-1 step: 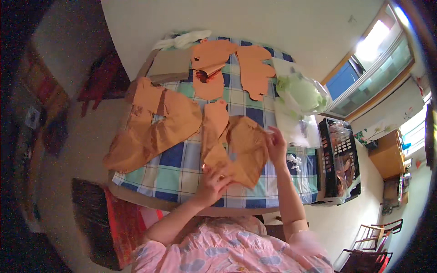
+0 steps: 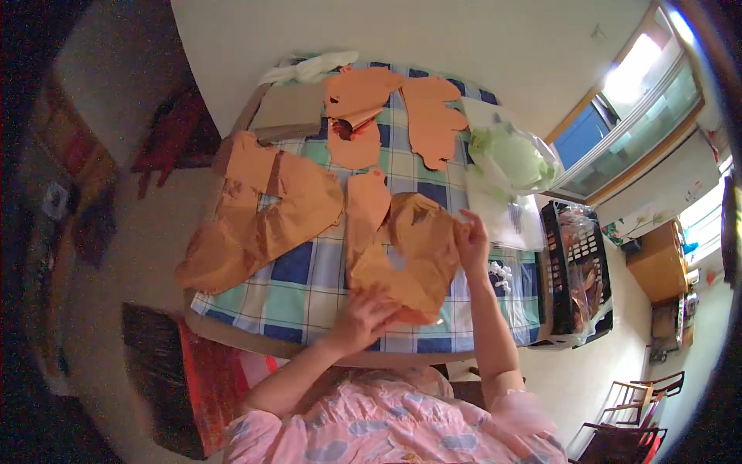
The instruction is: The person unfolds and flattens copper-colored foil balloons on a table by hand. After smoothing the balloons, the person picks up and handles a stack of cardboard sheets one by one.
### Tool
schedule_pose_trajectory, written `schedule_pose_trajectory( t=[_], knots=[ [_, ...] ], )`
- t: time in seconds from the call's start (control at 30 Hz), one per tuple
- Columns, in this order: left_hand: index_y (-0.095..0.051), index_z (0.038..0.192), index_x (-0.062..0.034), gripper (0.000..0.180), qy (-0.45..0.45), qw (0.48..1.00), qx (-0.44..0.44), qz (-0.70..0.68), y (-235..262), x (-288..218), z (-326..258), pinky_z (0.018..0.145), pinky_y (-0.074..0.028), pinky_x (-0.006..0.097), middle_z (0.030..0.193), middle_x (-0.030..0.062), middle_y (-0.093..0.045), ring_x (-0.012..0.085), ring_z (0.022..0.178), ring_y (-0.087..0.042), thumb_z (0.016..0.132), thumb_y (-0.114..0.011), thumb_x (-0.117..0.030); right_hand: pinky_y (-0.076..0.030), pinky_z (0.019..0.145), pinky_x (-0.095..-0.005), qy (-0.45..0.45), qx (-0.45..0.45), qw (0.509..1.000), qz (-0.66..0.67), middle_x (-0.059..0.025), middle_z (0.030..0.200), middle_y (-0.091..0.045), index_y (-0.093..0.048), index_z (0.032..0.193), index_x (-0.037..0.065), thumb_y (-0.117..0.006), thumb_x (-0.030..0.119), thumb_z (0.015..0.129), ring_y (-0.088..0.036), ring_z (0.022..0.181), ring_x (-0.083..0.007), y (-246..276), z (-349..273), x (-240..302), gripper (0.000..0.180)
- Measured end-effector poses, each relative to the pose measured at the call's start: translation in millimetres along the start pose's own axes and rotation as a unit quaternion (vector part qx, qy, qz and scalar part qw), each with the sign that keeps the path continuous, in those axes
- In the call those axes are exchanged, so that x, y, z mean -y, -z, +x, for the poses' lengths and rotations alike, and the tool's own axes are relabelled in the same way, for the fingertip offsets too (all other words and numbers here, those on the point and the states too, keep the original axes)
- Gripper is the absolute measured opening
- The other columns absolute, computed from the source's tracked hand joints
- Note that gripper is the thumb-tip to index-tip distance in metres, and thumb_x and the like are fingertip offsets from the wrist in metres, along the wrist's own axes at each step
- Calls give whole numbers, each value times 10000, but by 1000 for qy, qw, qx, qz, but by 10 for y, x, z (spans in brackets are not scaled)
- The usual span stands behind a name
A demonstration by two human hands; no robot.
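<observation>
A flat, crinkled orange-brown foil balloon (image 2: 421, 255) with a small gap near its middle lies in front of me on a plaid cloth (image 2: 290, 305). My right hand (image 2: 471, 240) pinches its right edge with thumb and fingers. At its near left edge, my left hand (image 2: 365, 317) is closed over the foil, the fingers slightly blurred. A narrower peach part (image 2: 368, 197) reaches away from me at the upper left of this piece; whether it is joined on is hard to make out. To the left lies a larger flat foil shape (image 2: 267, 205), partly shiny and folded.
More peach shapes (image 2: 433, 120) lie at the far side, beside a tan flat piece (image 2: 290, 108) and a white bundle (image 2: 313, 68). Clear plastic with a pale green thing (image 2: 510, 158) is at the right, near small white bits (image 2: 500, 276). A black crate (image 2: 573, 271) stands at the right edge.
The foil between my hands has spread flatter, and its near edge has shifted slightly toward me and right. My left hand has moved slightly; my right hand stays at the right edge.
</observation>
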State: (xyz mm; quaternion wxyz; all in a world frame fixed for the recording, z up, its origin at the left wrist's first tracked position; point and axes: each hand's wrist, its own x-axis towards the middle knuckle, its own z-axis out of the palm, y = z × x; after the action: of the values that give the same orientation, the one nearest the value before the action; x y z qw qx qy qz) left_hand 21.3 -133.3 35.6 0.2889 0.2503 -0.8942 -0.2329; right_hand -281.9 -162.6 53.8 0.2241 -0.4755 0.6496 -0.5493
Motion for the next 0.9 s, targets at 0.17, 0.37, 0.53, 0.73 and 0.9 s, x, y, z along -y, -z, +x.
schedule_pose_trajectory(
  t=[0.17,0.37,0.53,0.73,0.9],
  knots=[
    [-632,1083,-104,320,3,994,55,-94,183,24,-19,986,-328,515,1243,185,-505,359,1228,-415,782,-664,-210,-448,530,-233,-155,26,987,-43,-58,807,-579,-460,1247,45,-550,58,880,-528,567,-90,-6,127,-37,378],
    [-687,916,-85,204,84,984,-83,132,298,420,468,1031,-280,523,1356,236,-392,417,1292,-323,791,-650,-242,-247,1068,-498,154,112,937,-293,-142,1398,-383,-450,1322,157,-662,129,734,-330,1292,-399,-151,-251,303,626],
    [-412,1302,30,646,133,979,-84,131,-68,642,633,1049,-255,529,1385,260,-342,423,1303,-300,765,-677,-211,-341,982,-510,143,190,913,-331,-138,1319,-484,-530,1237,140,-618,158,794,-447,1221,-318,-167,-216,159,451],
    [-278,1365,49,769,153,959,-223,85,207,697,700,1005,-338,473,1313,278,-392,416,1200,-400,748,-687,-159,-504,715,-320,-17,20,975,-219,-133,896,-670,-650,980,49,-559,37,823,-652,820,-279,-251,-51,72,182],
    [-316,1341,24,710,125,974,-122,148,194,566,861,1008,-336,479,1299,249,-425,417,1189,-419,766,-680,-177,-484,639,-300,11,-67,996,-58,-131,784,-666,-638,953,22,-619,129,837,-605,724,-129,-120,157,-178,159]
  ],
)
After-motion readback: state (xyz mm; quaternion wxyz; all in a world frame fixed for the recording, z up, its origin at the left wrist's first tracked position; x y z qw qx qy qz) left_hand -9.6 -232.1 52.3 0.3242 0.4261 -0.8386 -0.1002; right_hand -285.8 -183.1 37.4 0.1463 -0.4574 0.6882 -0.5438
